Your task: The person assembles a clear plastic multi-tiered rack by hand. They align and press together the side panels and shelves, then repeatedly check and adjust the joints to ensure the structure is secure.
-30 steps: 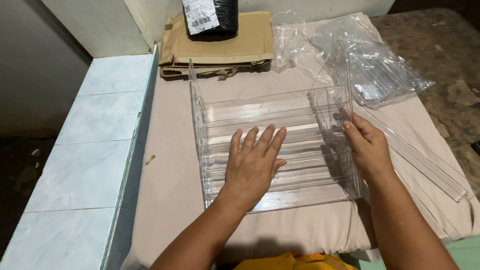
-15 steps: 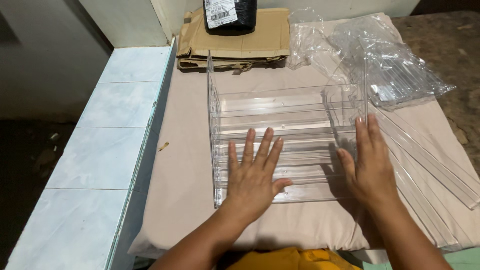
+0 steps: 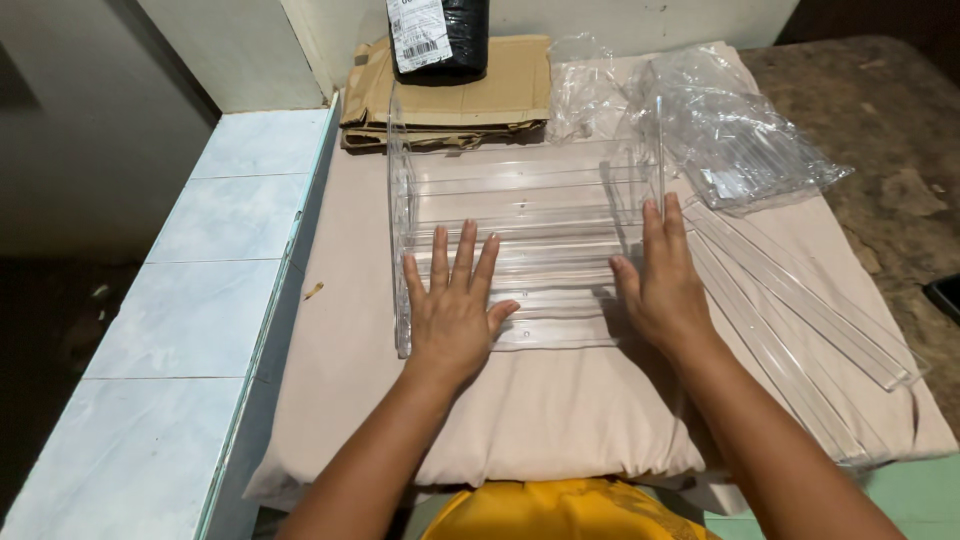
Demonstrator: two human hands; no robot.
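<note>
A clear plastic rack [image 3: 530, 200] with several slatted shelves lies on a beige cushion [image 3: 520, 420]. My left hand [image 3: 452, 310] rests flat on its near left part, fingers spread. Flat against the rack's right side panel sits my right hand [image 3: 665, 285], fingers pointing away from me. Neither hand grips anything.
Long clear plastic strips [image 3: 800, 300] lie to the right of the rack. Crumpled clear wrapping [image 3: 730, 130] sits at the back right, folded cardboard [image 3: 450, 95] with a black parcel [image 3: 440, 35] at the back. A pale tiled ledge [image 3: 210, 290] runs along the left.
My right hand left the rack's upper right corner and went flat against its right side. The left hand slid toward the rack's left end. The view shifted slightly.
</note>
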